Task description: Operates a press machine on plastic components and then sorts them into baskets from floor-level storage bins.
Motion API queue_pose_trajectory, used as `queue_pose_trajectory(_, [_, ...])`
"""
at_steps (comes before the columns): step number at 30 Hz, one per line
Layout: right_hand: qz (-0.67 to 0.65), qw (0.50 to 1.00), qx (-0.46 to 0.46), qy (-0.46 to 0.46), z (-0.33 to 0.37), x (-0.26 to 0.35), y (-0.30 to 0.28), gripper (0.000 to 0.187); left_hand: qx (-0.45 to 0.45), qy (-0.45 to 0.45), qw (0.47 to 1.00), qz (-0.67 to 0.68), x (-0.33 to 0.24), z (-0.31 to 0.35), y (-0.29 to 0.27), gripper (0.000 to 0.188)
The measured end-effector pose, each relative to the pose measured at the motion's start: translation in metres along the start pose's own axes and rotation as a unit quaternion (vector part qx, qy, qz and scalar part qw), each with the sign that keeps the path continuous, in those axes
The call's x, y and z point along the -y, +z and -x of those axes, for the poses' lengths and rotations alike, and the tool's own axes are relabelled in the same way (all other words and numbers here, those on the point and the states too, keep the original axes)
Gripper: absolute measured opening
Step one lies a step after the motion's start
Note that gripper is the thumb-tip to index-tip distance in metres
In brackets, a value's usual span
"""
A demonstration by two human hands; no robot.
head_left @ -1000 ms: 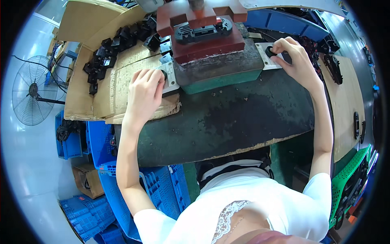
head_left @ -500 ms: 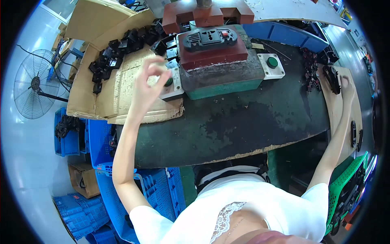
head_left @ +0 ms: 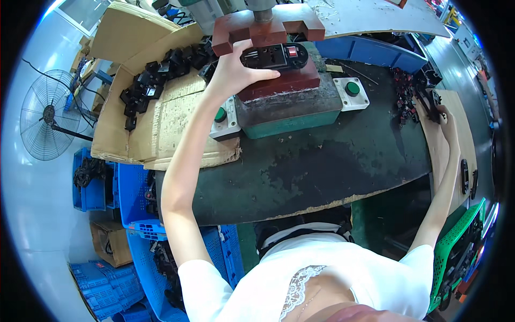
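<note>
My left hand [head_left: 232, 76] is at the left end of a black power strip [head_left: 279, 56] with a red switch. Its thumb lies along the front and its fingers reach behind, closed round that end. The strip sits on a dark red block [head_left: 284, 86], below the notched red press head [head_left: 268, 29]. Far to the right, my right hand [head_left: 449, 124] has its fingers closed on the near end of a long black plastic housing [head_left: 431, 105], above a brown board [head_left: 461, 115]. The fingertips there are small and partly hidden.
Green push buttons [head_left: 352, 89] flank the press base. An open cardboard box [head_left: 120, 107] with black parts stands on the left. A blue bin [head_left: 370, 51] is behind on the right, beside dark red small parts [head_left: 402, 88]. A green basket [head_left: 445, 252] stands at lower right.
My left hand has moved right and forward from beside the press onto the power strip. My right hand has closed on the black housing, which has shifted slightly.
</note>
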State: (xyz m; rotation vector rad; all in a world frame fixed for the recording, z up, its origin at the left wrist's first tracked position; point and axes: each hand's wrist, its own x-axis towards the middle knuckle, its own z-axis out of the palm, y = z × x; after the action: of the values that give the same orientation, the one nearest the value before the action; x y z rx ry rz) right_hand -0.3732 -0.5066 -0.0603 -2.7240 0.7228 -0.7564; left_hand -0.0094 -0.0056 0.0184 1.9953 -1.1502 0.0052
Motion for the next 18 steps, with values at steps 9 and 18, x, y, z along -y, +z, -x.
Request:
queue_pose_trajectory(9, [0.056, 0.994, 0.065, 0.070, 0.010, 0.002, -0.003, 0.018, -0.094, 0.152, 0.984, -0.030, -0.008, 0.023, 0.003, 0.056])
queue_pose_trajectory(18, [0.199, 0.978, 0.069, -0.014, 0.023, -0.032, -0.027, 0.013, -0.099, 0.207, 0.968, -0.100, -0.016, 0.049, -0.006, 0.052])
